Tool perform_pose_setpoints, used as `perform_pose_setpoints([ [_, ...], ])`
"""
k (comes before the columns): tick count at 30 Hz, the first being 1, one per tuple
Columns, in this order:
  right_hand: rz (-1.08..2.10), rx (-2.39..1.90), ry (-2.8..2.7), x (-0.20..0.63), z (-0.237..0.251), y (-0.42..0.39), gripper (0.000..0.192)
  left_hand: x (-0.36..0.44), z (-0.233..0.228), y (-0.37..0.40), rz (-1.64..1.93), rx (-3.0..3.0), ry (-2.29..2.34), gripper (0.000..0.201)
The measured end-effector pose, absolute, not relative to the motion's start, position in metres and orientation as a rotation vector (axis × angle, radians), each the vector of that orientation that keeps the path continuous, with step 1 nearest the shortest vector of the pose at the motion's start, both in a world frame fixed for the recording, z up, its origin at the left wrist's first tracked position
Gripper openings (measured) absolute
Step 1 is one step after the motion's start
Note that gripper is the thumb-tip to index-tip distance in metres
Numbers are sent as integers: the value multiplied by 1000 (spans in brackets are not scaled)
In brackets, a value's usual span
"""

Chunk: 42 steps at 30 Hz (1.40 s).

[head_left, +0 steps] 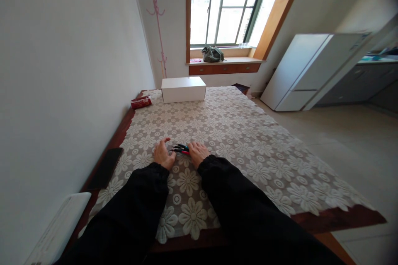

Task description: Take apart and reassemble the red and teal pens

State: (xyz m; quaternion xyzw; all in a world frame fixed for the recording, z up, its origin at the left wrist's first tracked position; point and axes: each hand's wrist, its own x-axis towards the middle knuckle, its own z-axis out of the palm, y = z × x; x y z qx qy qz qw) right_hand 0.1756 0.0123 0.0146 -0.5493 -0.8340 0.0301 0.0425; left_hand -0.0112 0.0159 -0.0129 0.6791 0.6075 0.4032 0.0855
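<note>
A small bunch of pens (180,149), with black, green and red barrels, lies on the flower-patterned lace tablecloth (236,132). My left hand (162,154) rests flat on the cloth just left of the pens, thumb pointing toward them. On the right end of the pens lies my right hand (198,152), fingers over them; whether it grips them cannot be told. Both arms are in black sleeves.
A white box (183,89) stands at the table's far end, a red packet (141,102) to its left. A black phone (105,168) lies by the left edge near the wall. A white fridge (307,72) stands right; a window ledge holds a bag (212,54).
</note>
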Motion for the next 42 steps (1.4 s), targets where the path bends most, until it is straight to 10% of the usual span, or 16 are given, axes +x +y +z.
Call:
perform_pose_setpoints([
  [20, 1114, -811, -1512, 168, -1, 19, 30, -3, 8, 0, 1415, 1980, 1260, 51],
  [42, 1099, -715, -1997, 154, -19, 14, 21, 3, 13, -6, 1215, 1863, 891, 42],
])
